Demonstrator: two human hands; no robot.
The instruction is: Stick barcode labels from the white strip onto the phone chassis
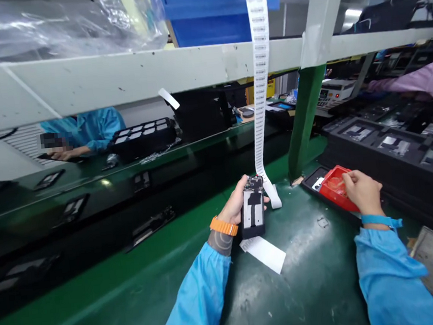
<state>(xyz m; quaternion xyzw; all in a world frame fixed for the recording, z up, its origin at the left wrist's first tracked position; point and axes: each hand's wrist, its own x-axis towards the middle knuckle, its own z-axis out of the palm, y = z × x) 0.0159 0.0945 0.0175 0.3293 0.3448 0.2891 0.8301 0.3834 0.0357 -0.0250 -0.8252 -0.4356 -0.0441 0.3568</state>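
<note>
Left hand [238, 201]: we see it wrapped around the opened phone [253, 212], thumb along 1 long edge.
Phone axis: lengthwise away from us, circuit-board end farthest.
Right hand [362, 189]: fingers drawn together at the red bin [334, 188]; we cannot tell whether they pinch anything.
Phone from right hand: leftward, well apart, the bin between.
Green surface [311, 276]: 1 white paper slip [265, 254] lies just nearer us than the phone.

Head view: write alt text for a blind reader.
The left hand holds a phone-like device with exposed circuitry over a green bench; the right hand is at a red tray. A strip of printed labels hangs beside the device.
</note>
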